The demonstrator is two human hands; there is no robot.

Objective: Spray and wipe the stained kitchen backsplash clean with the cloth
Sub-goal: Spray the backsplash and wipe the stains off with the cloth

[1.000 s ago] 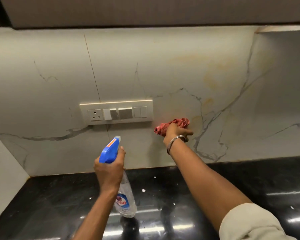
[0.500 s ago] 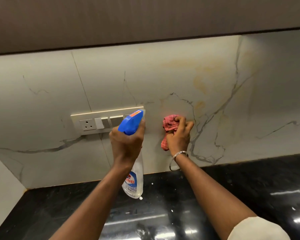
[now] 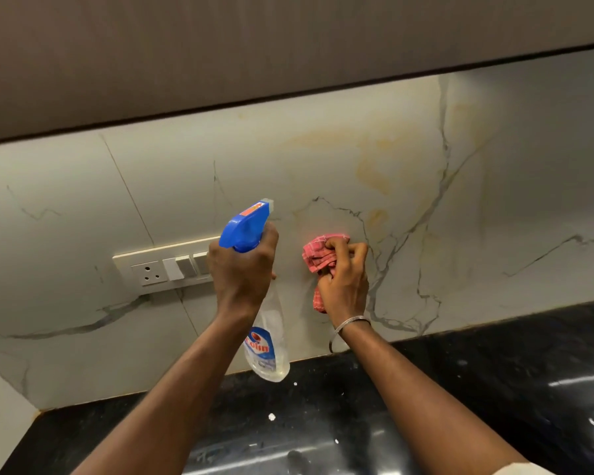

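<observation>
The marble-look backsplash [image 3: 323, 159] carries yellowish stains in its upper middle and right. My left hand [image 3: 242, 269] grips a clear spray bottle [image 3: 266, 341] with a blue trigger head, nozzle raised and pointing at the wall. To its right my right hand [image 3: 345, 279] holds a bunched red checked cloth [image 3: 318, 253] against the wall, below the stains. A metal bangle sits on that wrist.
A white switch and socket panel [image 3: 158, 267] is set in the wall just left of the bottle, partly hidden by my left hand. A dark wall cabinet [image 3: 254, 46] overhangs above. The glossy black countertop [image 3: 477, 389] runs below, flecked with white specks.
My left hand has lifted the spray bottle from near the counter up to the wall beside the cloth. My right hand has turned on the cloth. The view has tilted upward.
</observation>
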